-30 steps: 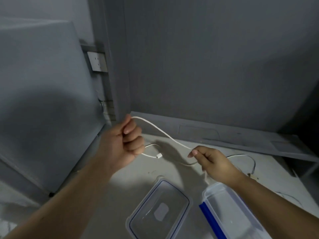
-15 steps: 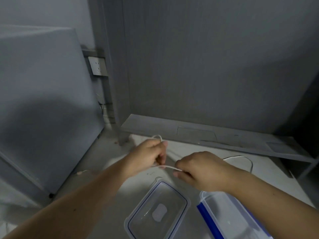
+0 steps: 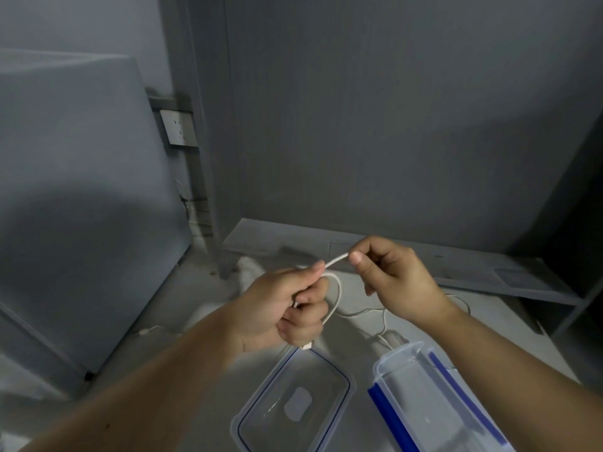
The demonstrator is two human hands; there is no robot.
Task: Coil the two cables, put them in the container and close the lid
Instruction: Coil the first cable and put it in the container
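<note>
My left hand (image 3: 287,308) is closed around a white cable (image 3: 337,293), which loops out of the fist to the right and ends in a plug hanging just below it. My right hand (image 3: 394,278) pinches the same cable between thumb and forefinger, a little above and right of the left hand. The rest of this cable trails down onto the table behind my right wrist. A clear container (image 3: 437,402) with blue clips stands open at lower right. Its clear lid (image 3: 329,370) with a blue seal lies flat beside it, lower centre. A thin dark cable (image 3: 461,300) lies behind my right wrist.
The table (image 3: 202,380) is pale grey. A low grey shelf (image 3: 489,272) runs along the back wall. A large grey panel (image 3: 81,207) leans at the left, with a wall socket (image 3: 177,127) beside it.
My right hand has risen and moved right, drawing a short length of cable taut. A loop now hangs from my left fist, which has shifted slightly toward me.
</note>
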